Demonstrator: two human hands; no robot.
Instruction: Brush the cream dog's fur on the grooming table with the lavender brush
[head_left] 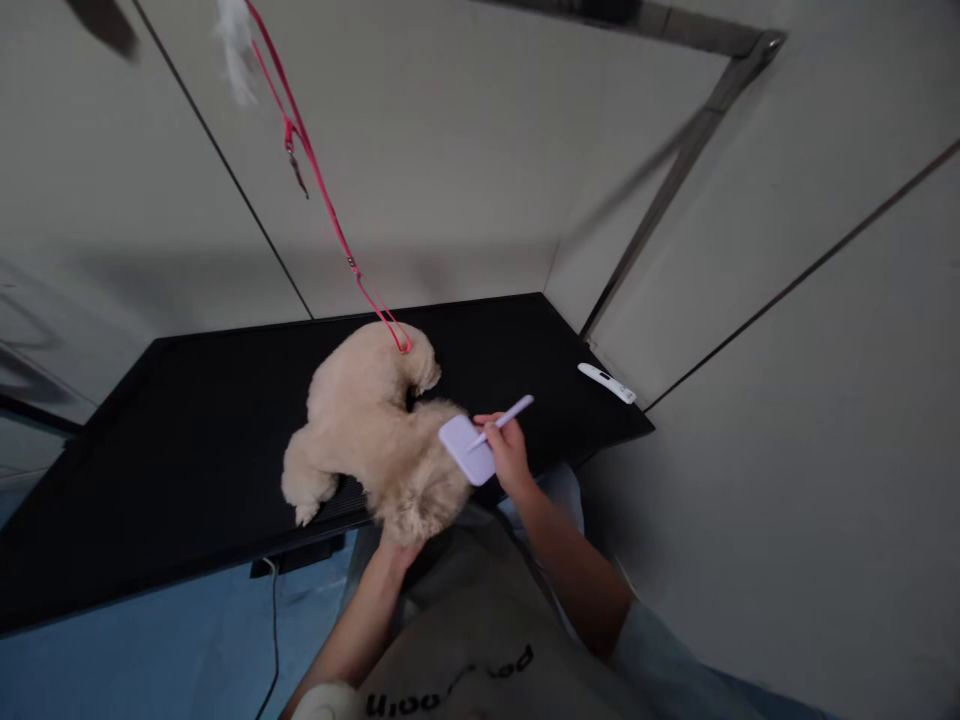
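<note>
A cream-coloured, fluffy dog (360, 390) stands on a black table, its head bent to the right. Around its neck runs a pink loop leash (330, 205) that hangs from above. My right hand (510, 450) grips the handle of a lilac slicker brush (469, 452), whose square head lies against the tan fur at the dog's near side. My left hand (403, 552) reaches under that fur; its fingers are hidden there, so I cannot tell how they are held.
The black grooming table (225, 430) stands against pale wall panels. A white clipper-like device (607, 383) rests near its right edge. A metal arm (675, 190) rises behind at the right. Below the table hangs a grey cable (274, 620) over the blue floor (180, 650).
</note>
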